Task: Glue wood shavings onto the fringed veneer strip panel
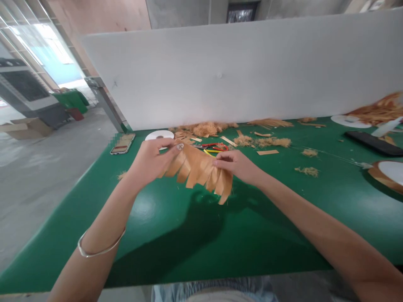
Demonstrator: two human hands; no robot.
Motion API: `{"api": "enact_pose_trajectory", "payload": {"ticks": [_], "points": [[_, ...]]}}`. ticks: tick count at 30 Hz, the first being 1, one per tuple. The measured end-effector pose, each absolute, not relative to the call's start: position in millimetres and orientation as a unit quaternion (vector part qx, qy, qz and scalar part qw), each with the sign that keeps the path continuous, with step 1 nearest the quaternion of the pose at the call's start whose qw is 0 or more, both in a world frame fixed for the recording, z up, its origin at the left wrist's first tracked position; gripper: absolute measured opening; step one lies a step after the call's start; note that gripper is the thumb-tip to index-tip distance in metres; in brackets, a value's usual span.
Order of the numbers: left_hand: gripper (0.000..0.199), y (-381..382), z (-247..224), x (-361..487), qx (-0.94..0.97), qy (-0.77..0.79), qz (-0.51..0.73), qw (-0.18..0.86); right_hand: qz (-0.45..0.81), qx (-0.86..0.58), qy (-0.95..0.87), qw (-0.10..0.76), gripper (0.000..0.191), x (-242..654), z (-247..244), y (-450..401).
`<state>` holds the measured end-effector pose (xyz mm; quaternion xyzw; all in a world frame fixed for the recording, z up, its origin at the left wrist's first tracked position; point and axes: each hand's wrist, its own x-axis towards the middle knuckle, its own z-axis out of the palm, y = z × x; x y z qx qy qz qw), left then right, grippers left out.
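A tan strip of ribbon (197, 164), its lower edge cut into hanging fringe pieces, is stretched between both hands above the green table. My left hand (154, 161) pinches its left end between thumb and fingers. At the right end, my right hand (234, 165) has its fingers closed on the upper edge. Just behind the ribbon lie scissors with red handles (217, 146) and a yellow-handled tool (209, 153), partly hidden by the ribbon and hand.
Tan fibre scraps (208, 128) lie along a white upright board (220, 75). A phone (122, 143) is at the table's left edge, a white disc (159, 135) beside it. A black phone (374, 142) and ribbon roll (390, 174) lie right.
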<state>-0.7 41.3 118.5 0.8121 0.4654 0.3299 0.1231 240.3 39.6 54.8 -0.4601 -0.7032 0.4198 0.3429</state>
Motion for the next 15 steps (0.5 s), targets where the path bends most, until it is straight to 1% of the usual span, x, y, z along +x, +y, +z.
{"api": "enact_pose_trajectory", "payload": {"ticks": [3,8,13,15], "points": [[0.03,40.9,114.0,-2.3,0.811,0.466,0.325,0.139,0.418,-0.48,-0.696,0.333,0.029,245.9,52.7,39.2],[0.03,38.4,109.7,-3.6,0.809,0.468,0.321,0.152,0.435,-0.479,-0.688,0.328,0.025,250.0,52.9,36.9],[0.03,35.3,109.1,-2.9,0.809,0.462,0.306,0.197,0.412,-0.502,-0.669,0.362,0.022,247.5,57.8,23.3],[0.03,35.1,109.3,-1.6,0.807,0.46,0.301,0.216,0.415,-0.512,-0.659,0.362,0.022,245.8,60.6,17.9]]}}
